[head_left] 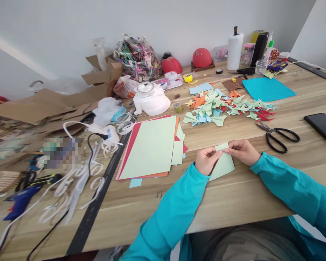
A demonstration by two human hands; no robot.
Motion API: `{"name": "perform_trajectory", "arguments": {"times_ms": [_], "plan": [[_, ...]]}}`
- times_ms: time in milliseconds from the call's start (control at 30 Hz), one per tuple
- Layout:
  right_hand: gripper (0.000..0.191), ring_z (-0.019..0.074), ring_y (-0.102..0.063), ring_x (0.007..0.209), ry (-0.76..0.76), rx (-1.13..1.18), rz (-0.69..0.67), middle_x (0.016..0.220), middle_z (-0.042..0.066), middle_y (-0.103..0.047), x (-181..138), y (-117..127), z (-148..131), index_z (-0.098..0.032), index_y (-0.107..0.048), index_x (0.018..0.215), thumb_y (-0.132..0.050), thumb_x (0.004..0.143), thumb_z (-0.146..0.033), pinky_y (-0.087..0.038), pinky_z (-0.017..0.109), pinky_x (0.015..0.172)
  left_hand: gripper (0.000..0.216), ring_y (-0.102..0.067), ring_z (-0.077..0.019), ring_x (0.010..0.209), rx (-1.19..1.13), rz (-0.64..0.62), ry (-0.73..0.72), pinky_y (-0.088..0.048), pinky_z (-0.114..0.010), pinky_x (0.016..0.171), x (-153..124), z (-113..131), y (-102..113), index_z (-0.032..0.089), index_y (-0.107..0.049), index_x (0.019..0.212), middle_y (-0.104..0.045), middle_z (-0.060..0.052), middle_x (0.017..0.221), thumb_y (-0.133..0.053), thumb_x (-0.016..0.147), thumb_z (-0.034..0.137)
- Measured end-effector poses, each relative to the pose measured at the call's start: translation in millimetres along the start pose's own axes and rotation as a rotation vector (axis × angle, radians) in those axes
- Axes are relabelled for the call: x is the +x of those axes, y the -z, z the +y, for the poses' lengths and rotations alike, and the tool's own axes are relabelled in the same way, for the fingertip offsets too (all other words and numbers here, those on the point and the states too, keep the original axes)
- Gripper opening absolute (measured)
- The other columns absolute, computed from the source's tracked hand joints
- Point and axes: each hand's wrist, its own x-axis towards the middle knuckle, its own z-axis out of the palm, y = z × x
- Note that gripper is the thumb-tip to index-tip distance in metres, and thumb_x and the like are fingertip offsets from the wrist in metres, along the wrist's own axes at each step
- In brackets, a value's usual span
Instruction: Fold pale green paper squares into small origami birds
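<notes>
You pinch a pale green piece of paper [224,167] at its upper end with both hands, over the near part of the desk [260,195]. Your left hand [207,159] has its thumb and fingers closed on the upper left edge, and your right hand [241,150] nips the upper right, so the two thumbs come close to each other. The lower part of the paper slopes down toward you (whether it touches the wood, you can't tell from this view).

To the left of your hands lies a stack of colored sheets [149,148], pale green on top, with smaller paper pieces [178,152] poking out along its right side. Beyond your hands spreads a heap of folded paper shapes [210,105] in green, orange, blue and red. A bright blue sheet [268,89] lies behind its right end. Near your right hand, the scissors [281,136] rest with black handles toward you, and farther right a dark phone [323,129] lies flat. Left of the heap stands a small spool [176,107].
</notes>
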Motion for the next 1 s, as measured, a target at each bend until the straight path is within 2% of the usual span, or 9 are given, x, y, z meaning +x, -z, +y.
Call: {"name": "perform_trajectory", "arguments": {"times_ms": [167,367,533,633,767,900,1000], "plan": [[0.038,0.0080,-0.041,0.049,0.006,-0.002,-0.003,0.051,-0.003,-0.047,0.2,0.2,-2.6,-0.015,-0.056,0.053,-0.070,0.059,-0.050,-0.035,0.023,0.047,0.032,-0.051,-0.0111,0.053,0.030,0.002,-0.029,-0.041,-0.024,0.053,1.5,-3.1,0.6,0.013,-0.066,0.064,-0.059,0.000,0.055,-0.073,0.056,0.043],[0.035,0.0073,-0.041,0.049,-0.022,0.026,-0.002,0.052,-0.004,-0.047,-0.2,-0.6,1.4,-0.015,-0.057,0.058,-0.071,0.060,-0.046,-0.034,0.022,0.046,0.034,-0.038,-0.0071,0.046,0.208,0.047,-0.105,-0.032,-0.022,0.046,1.0,-0.8,4.0,0.013,-0.056,0.047,-0.046,0.003,0.044,-0.073,0.056,0.041],[0.033,0.0076,-0.043,0.049,0.008,0.028,0.019,0.052,-0.004,-0.048,-1.3,-1.7,0.9,-0.015,-0.058,0.060,-0.071,0.062,-0.045,-0.036,0.022,0.047,0.039,-0.031,-0.0048,0.044,0.192,0.048,-0.113,-0.025,-0.022,0.044,1.3,-1.2,3.8,0.013,-0.048,0.042,-0.037,0.005,0.042,-0.073,0.057,0.040],[0.032,0.0077,-0.043,0.048,0.020,0.025,0.020,0.052,-0.003,-0.050,-1.4,-1.7,-0.3,-0.015,-0.060,0.061,-0.071,0.062,-0.045,-0.037,0.022,0.047,0.037,-0.037,-0.0060,0.043,0.025,0.030,-0.013,-0.029,-0.022,0.045,3.7,-8.9,2.8,0.014,-0.051,0.047,-0.044,0.004,0.044,-0.072,0.058,0.042],[0.034,0.0078,-0.044,0.047,-0.012,0.062,0.051,0.054,-0.002,-0.053,0.0,-0.5,0.6,-0.015,-0.061,0.062,-0.073,0.057,-0.046,-0.039,0.023,0.045,0.032,-0.047,-0.0092,0.047,-0.186,-0.028,0.109,-0.038,-0.024,0.049,4.6,-14.7,-1.4,0.014,-0.056,0.064,-0.053,0.002,0.052,-0.072,0.059,0.041],[0.034,0.0074,-0.045,0.046,-0.058,0.087,0.068,0.053,-0.002,-0.055,1.5,0.8,2.4,-0.015,-0.062,0.062,-0.076,0.054,-0.045,-0.039,0.022,0.043,0.040,-0.052,-0.0101,0.054,-0.184,-0.028,-0.011,-0.041,-0.023,0.054,2.6,-8.2,-3.4,0.019,-0.051,0.085,-0.057,0.003,0.062,-0.074,0.057,0.037],[0.034,0.0073,-0.045,0.046,-0.058,0.082,0.068,0.052,-0.002,-0.054,1.6,1.0,3.2,-0.015,-0.062,0.062,-0.076,0.054,-0.045,-0.039,0.022,0.044,0.033,-0.048,-0.0085,0.053,-0.009,-0.013,-0.125,-0.037,-0.020,0.051,0.6,-1.6,-2.1,0.018,-0.052,0.079,-0.054,0.003,0.061,-0.071,0.061,0.038]]}}
